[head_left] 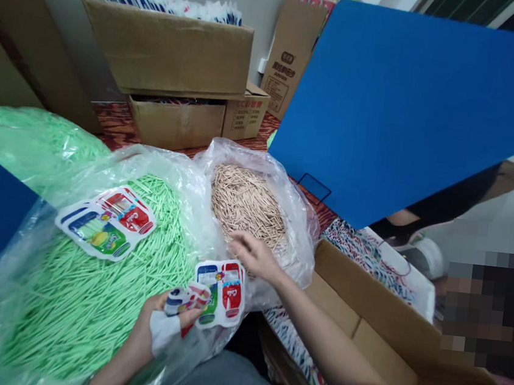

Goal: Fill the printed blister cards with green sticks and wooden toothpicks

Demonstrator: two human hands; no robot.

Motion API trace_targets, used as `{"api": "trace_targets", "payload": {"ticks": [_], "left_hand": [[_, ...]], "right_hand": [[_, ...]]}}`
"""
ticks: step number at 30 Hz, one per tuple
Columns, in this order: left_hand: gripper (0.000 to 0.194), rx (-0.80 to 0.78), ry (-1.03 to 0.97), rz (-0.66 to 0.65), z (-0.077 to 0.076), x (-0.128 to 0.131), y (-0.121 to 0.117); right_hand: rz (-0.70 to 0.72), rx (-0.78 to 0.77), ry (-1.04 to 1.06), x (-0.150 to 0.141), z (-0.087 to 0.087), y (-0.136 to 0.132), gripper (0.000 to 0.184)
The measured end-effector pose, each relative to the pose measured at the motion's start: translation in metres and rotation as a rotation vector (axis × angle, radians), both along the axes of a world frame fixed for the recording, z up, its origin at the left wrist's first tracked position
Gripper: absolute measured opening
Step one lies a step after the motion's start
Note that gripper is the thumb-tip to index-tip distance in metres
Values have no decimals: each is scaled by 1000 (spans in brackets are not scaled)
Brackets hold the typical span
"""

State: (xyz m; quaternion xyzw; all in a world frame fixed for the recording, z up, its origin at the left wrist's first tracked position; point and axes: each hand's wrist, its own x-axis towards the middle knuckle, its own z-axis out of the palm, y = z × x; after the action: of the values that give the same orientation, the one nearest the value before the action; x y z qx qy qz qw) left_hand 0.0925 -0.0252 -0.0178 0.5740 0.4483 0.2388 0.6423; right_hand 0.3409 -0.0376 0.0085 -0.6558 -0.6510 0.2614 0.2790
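My left hand is closed around a small stack of jar-shaped plastic pouches printed with red "Cola" and green lemon pictures. Part of the stack is folded over near my thumb. My right hand reaches over the near edge of a clear bag of thin tan sticks, fingers stretched out; nothing shows in them. To the left, a large clear bag holds light green sticks. On top of these lie more printed pouches, with some sticks visible through their windows.
Cardboard boxes stand at the back, the upper one filled with packets. A blue panel slants across the right. An open carton is at my right, beside a white tray of striped packets. Another person sits at the far right.
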Motion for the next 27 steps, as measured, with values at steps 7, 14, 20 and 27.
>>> {"api": "trace_targets", "payload": {"ticks": [7,14,20,27], "left_hand": [[33,-46,9,17,0,-2,1],[30,-42,9,-1,3,-5,4],[30,-96,-14,-9,-4,-4,2],[30,-131,-14,-35,-9,-2,-2]], "right_hand": [[-411,-330,-588,72,-40,40,39],[-256,-326,-667,53,-48,48,31],[-40,-295,-717,31,-40,45,38],[11,-334,-829,20,-52,50,39]]}}
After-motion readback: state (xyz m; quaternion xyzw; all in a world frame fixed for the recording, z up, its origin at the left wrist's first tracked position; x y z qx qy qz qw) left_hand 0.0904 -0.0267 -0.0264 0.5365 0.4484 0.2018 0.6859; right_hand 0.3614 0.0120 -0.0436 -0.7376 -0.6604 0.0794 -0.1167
